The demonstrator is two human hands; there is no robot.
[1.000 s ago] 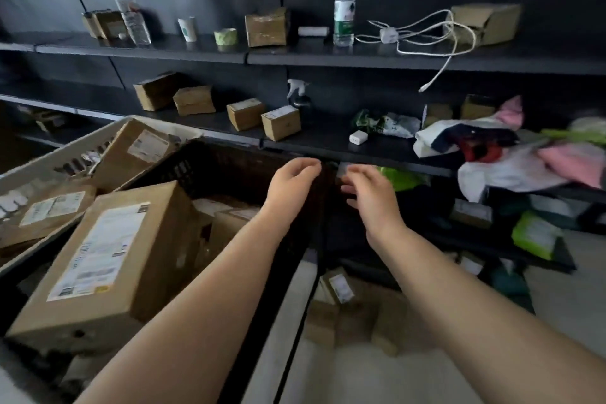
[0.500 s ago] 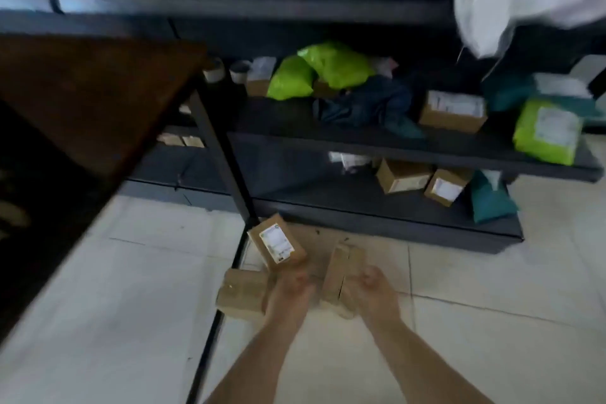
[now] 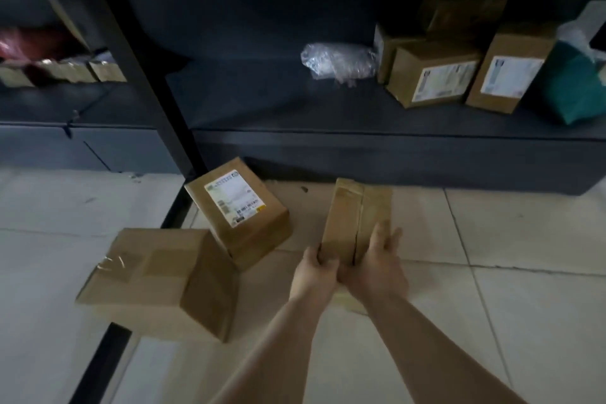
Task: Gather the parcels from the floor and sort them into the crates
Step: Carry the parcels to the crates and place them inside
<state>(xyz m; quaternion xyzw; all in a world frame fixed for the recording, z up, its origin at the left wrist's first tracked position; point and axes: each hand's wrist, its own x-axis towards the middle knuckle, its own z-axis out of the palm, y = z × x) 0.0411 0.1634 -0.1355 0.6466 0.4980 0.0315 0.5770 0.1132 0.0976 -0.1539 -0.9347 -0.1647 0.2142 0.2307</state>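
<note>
While both hands, left and right, are clasping the stiff, seemingly light box right of the labelled box, its near corners are giving firm purchase.

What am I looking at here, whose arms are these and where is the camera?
There is no machine: a person wears the camera on their head, looking down at their own arms. The left hand and right hand grip the near end of one taped box. On the tiled floor lie two more: a labelled box tilted against a plain box. Behind is a dark shelf with more boxes and a plastic wrap.
</note>
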